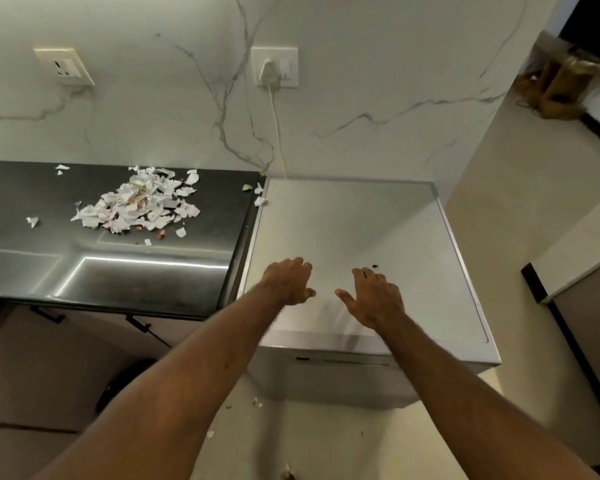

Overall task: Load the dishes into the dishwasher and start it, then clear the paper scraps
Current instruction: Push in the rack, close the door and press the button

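Note:
The white dishwasher (361,230) stands at centre right with its door closed; no dishes are in sight. Both my hands reach out over the front part of its flat top. My left hand (288,280) has its fingers loosely bent and holds nothing. My right hand (374,296) is spread with relaxed fingers, also holding nothing. Whether either hand touches the top I cannot tell. A heap of torn white paper scraps (139,202) lies on the dark countertop (146,271) to the left, with stray bits around it.
A white plug and cord (269,74) run down the marble wall behind the dishwasher. A small dark speck (374,265) lies on the dishwasher top. A few scraps (257,403) lie on the floor. Brown paper bags (561,84) stand at the far right.

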A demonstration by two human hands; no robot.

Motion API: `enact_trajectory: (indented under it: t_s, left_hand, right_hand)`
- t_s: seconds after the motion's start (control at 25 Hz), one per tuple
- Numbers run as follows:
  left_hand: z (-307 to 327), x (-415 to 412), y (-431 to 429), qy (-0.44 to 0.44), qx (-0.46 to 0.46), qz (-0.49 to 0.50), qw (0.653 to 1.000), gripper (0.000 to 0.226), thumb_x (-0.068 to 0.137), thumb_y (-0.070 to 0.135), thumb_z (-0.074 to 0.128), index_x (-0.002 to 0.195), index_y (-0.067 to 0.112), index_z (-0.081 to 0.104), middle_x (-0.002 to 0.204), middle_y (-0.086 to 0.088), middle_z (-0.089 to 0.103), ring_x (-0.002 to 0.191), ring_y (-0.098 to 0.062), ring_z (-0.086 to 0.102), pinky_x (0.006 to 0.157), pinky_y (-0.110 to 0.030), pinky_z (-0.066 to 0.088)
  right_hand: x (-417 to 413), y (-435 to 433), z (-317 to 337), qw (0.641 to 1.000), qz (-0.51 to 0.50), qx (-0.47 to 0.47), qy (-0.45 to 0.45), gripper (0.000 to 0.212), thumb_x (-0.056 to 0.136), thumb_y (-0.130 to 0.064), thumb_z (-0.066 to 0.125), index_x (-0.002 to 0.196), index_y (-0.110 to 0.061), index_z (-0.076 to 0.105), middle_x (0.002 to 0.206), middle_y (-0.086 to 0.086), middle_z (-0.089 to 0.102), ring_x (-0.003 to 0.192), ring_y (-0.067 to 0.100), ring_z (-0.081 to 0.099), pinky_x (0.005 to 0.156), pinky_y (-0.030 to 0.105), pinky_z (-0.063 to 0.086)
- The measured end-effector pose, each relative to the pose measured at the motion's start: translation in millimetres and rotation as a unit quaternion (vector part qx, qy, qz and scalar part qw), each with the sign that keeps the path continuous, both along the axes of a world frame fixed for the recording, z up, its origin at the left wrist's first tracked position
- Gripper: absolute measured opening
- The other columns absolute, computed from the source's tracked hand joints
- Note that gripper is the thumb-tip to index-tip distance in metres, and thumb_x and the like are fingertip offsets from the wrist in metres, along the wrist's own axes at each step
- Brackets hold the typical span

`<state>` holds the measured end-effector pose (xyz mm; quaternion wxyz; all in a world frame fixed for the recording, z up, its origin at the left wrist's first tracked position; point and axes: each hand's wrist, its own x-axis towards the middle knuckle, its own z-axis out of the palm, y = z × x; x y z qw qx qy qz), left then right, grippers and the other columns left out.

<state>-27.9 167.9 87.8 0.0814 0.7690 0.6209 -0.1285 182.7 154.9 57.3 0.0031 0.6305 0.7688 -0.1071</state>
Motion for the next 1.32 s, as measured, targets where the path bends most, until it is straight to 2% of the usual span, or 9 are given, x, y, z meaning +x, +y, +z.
enact_trajectory:
  t_s: [0.12, 0.28, 0.44, 0.56, 0.8, 0.92, 1.12, 1.2, 1.32]
  left_hand:
    - [15, -19, 20, -0.002, 0.021, 0.01, 1.0, 0.071, 0.095, 0.054, 0.063, 0.151, 0.015, 0.041, 0.156, -0.009, 0.041, 0.134, -0.033, 0.052, 0.102, -0.051, 0.049]
    - [44, -51, 60, -0.006, 0.039, 0.047, 0.998, 0.075, 0.096, 0.052, 0.064, 0.153, 0.012, 0.037, 0.164, -0.01, 0.028, 0.138, -0.035, 0.049, 0.104, -0.054, 0.049]
    - [74, -73, 110, -0.006, 0.057, 0.056, 0.997, 0.079, 0.097, 0.049, 0.064, 0.156, 0.007, 0.033, 0.171, -0.01, 0.009, 0.142, -0.037, 0.044, 0.107, -0.055, 0.047]
    - [99, -80, 154, -0.014, 0.08, 0.06, 0.995, 0.077, 0.097, 0.047, 0.065, 0.154, 0.003, 0.037, 0.172, -0.008, 0.001, 0.139, -0.037, 0.049, 0.108, -0.053, 0.048]
    - [137, -73, 256, -0.046, 0.119, 0.06, 0.99, 0.082, 0.096, 0.044, 0.067, 0.158, 0.005, 0.03, 0.171, -0.011, -0.011, 0.132, -0.036, 0.055, 0.11, -0.049, 0.047]
    - [144, -72, 302, -0.019, 0.124, 0.061, 0.99, 0.081, 0.097, 0.049, 0.064, 0.156, 0.002, 0.034, 0.17, -0.015, -0.012, 0.143, -0.036, 0.044, 0.116, -0.048, 0.041]
    - [163, -75, 353, -0.009, 0.103, 0.044, 0.994, 0.087, 0.098, 0.049, 0.062, 0.161, 0.004, 0.023, 0.171, -0.013, -0.009, 0.158, -0.035, -0.002, 0.128, -0.049, 0.017]
    - [167, -74, 365, -0.002, 0.099, 0.053, 0.994, 0.089, 0.099, 0.048, 0.062, 0.161, 0.0, 0.02, 0.17, -0.015, -0.014, 0.158, -0.032, -0.006, 0.129, -0.046, 0.013]
    - [164, -69, 372, 0.01, 0.089, 0.066, 0.994, 0.097, 0.1, 0.045, 0.062, 0.16, -0.004, 0.003, 0.167, -0.018, -0.024, 0.158, -0.035, 0.0, 0.129, -0.045, 0.012]
  right_hand:
    - [-15, 18, 7, 1.0, 0.0, -0.021, -0.007, 0.082, 0.098, -0.066, 0.051, 0.16, -0.018, 0.026, 0.168, 0.011, 0.026, 0.149, 0.034, 0.036, 0.112, 0.056, 0.042]
    - [-43, 63, 25, 1.0, 0.017, -0.013, -0.014, 0.085, 0.099, -0.061, 0.053, 0.163, -0.017, 0.018, 0.171, 0.012, 0.018, 0.152, 0.034, 0.029, 0.114, 0.058, 0.039]
    - [-60, 125, 47, 0.999, 0.027, 0.024, -0.018, 0.08, 0.102, -0.055, 0.053, 0.163, -0.015, 0.019, 0.171, 0.013, 0.017, 0.152, 0.034, 0.03, 0.116, 0.056, 0.037]
    - [-69, 175, 63, 0.997, 0.043, 0.063, -0.015, 0.077, 0.102, -0.05, 0.054, 0.162, -0.013, 0.022, 0.169, 0.014, 0.022, 0.15, 0.033, 0.033, 0.117, 0.052, 0.036]
    - [-78, 257, 83, 0.988, 0.087, 0.125, -0.018, 0.074, 0.1, -0.046, 0.058, 0.159, -0.011, 0.03, 0.165, 0.016, 0.032, 0.145, 0.034, 0.042, 0.115, 0.047, 0.04]
    - [-82, 288, 90, 0.986, 0.105, 0.127, -0.014, 0.073, 0.101, -0.044, 0.059, 0.159, -0.01, 0.03, 0.165, 0.016, 0.032, 0.146, 0.034, 0.041, 0.117, 0.046, 0.038]
    - [-90, 321, 90, 0.983, 0.138, 0.121, 0.015, 0.072, 0.102, -0.042, 0.058, 0.16, -0.011, 0.028, 0.167, 0.016, 0.029, 0.149, 0.033, 0.038, 0.12, 0.043, 0.035]
    - [-88, 330, 87, 0.983, 0.142, 0.117, 0.024, 0.073, 0.103, -0.042, 0.058, 0.16, -0.011, 0.027, 0.168, 0.016, 0.028, 0.15, 0.033, 0.037, 0.12, 0.043, 0.034]
    - [-81, 341, 82, 0.985, 0.135, 0.107, 0.029, 0.072, 0.103, -0.041, 0.057, 0.161, -0.011, 0.027, 0.168, 0.016, 0.028, 0.151, 0.032, 0.037, 0.121, 0.042, 0.034]
